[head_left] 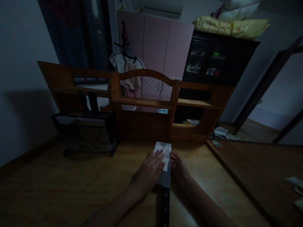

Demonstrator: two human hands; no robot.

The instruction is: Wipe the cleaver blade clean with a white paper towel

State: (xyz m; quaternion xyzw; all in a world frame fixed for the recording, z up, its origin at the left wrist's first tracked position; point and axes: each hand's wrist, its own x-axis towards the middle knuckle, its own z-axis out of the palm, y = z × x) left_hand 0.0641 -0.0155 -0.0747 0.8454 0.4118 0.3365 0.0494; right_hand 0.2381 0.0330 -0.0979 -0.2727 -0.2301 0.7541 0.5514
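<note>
Place: a dim bedroom in a home.
Storage: a pale pink three-door wardrobe [156, 56] stands at the back, beside a dark glass-fronted cabinet [213, 60].
Bedding: yellow folded quilts and pillows [230, 26] are piled on the cabinet's top.
Clothes: white and pink garments [129, 74] hang from a coat stand.
Furniture: a brown wooden desk [71, 183] carries an arched wooden shelf hutch [144, 94] along its far edge.
Climate: a white wall air conditioner [163, 8] is mounted above the wardrobe.

Dim, underexposed, edges bowed, shadowy corners

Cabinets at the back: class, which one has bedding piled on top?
The dark glass-door cabinet on the right; yellow bedding lies on it. The pink wardrobe carries none.
</note>
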